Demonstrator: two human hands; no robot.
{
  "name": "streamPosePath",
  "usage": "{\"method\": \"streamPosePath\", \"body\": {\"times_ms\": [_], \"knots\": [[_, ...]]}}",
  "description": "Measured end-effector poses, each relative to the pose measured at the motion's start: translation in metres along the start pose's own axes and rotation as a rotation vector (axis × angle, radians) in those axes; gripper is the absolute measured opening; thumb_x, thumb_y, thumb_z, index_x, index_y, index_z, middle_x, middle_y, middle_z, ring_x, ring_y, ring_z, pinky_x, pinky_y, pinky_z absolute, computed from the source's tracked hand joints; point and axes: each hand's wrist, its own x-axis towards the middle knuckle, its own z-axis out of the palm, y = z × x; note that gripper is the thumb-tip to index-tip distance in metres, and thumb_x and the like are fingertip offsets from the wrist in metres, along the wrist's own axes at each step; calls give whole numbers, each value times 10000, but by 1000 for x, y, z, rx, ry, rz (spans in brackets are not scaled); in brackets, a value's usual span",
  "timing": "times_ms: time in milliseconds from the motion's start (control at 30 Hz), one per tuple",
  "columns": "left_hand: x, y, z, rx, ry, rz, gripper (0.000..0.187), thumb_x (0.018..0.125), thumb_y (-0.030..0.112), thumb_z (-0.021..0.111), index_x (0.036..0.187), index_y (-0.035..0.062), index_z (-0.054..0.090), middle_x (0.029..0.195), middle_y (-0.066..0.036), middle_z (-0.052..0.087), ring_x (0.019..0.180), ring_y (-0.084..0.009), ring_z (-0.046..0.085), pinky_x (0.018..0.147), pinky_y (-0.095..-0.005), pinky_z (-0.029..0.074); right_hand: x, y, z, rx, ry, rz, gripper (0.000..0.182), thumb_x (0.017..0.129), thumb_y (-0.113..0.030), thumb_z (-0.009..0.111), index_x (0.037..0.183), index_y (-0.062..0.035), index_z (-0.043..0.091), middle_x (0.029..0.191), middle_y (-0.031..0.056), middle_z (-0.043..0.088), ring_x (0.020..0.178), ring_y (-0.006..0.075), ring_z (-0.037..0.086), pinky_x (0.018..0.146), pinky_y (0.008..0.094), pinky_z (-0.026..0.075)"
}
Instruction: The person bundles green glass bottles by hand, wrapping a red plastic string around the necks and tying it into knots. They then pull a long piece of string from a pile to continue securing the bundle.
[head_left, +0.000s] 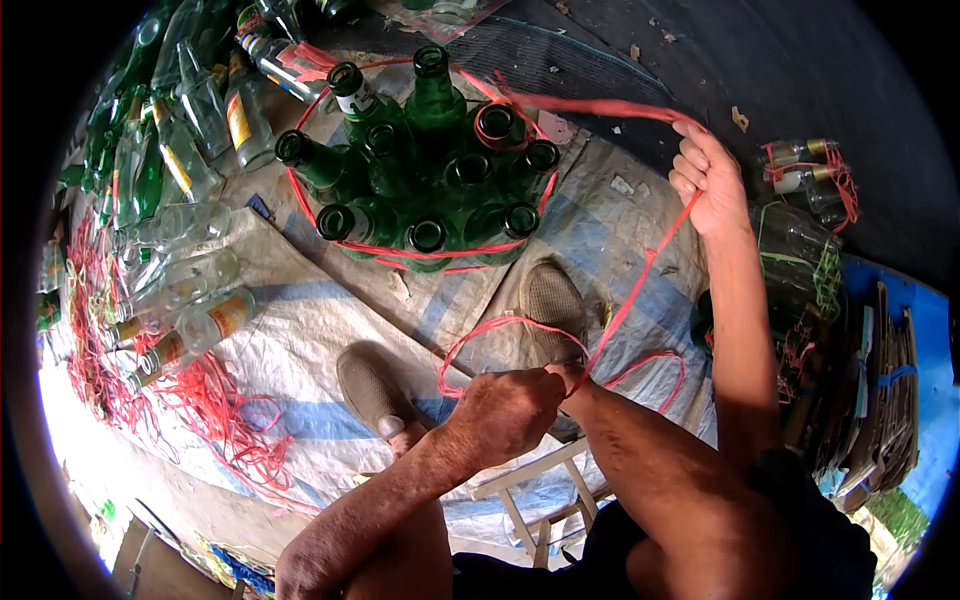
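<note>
Green glass bottles (385, 170) stand upright in a tight cluster in front of me, with red plastic string (600, 104) looped around them. From the cluster the string runs right to my right hand (706, 178), whose fingers are closed around it at the upper right. It then slants down to my left hand (508, 412), closed on it near my right shin. Beyond the left hand, a loose loop of string curls above my foot and a tail lies to the right. My left fingertips are partly hidden.
Loose bottles (185, 130) lie in a heap at the left, with a tangle of red string (215, 420) below them. Tied bottles (800, 180) and stacked flat cardboard (885, 390) are at the right. A striped woven sheet (320, 360) covers the ground under my shoes.
</note>
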Motion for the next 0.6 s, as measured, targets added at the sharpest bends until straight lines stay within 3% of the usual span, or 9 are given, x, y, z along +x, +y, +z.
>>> {"method": "streamPosePath", "body": {"times_ms": [133,267,533,600], "knots": [[-2,-7,6,46,-9,28,86,858,99,645,914,38,621,746,-152,664,691,-355,694,574,-456,553,1,-6,-21,204,-142,148,225,1023,-178,593,1129,17,632,618,-87,383,479,35,312,470,223,291],[-6,-12,11,97,-64,-5,79,829,110,660,862,41,638,759,-157,677,702,-356,704,591,-468,559,-3,-20,-8,247,-324,166,217,1050,-161,540,1137,24,612,645,-77,385,483,34,305,449,198,292],[-18,-24,32,250,-211,-28,58,813,85,625,841,50,661,768,-132,687,703,-328,708,625,-422,576,-23,-69,86,293,-773,150,245,1099,-174,439,1140,24,578,650,-65,369,498,36,302,429,195,302],[-22,-31,40,271,-242,-25,69,803,89,619,830,51,669,773,-139,694,717,-336,715,640,-432,580,-30,-72,107,279,-868,174,263,1111,-175,400,1158,42,542,696,-27,387,527,63,333,438,221,337]]}}
